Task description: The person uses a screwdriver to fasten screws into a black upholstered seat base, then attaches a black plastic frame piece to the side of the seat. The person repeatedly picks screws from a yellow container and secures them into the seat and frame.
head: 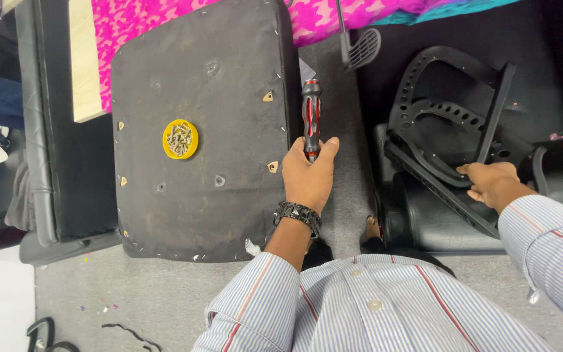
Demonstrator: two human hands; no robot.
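Note:
My left hand (309, 175) grips the lower end of a red and black screwdriver (311, 114), which points away from me along the right edge of an upturned dark seat cushion (229, 98). A yellow lid (180, 139) holding several screws sits on the cushion's underside, to the left of that hand. My right hand (492, 183) rests on a black plastic chair part (447, 124) with a curved, holed frame, fingers curled over its lower bar.
A black armrest-like piece (53, 130) and a pale wooden board (86, 58) lie left of the cushion. Bright pink patterned fabric (333, 16) runs across the top. A black pedal-like part (363, 47) lies above the screwdriver. Grey carpet (144, 293) shows below.

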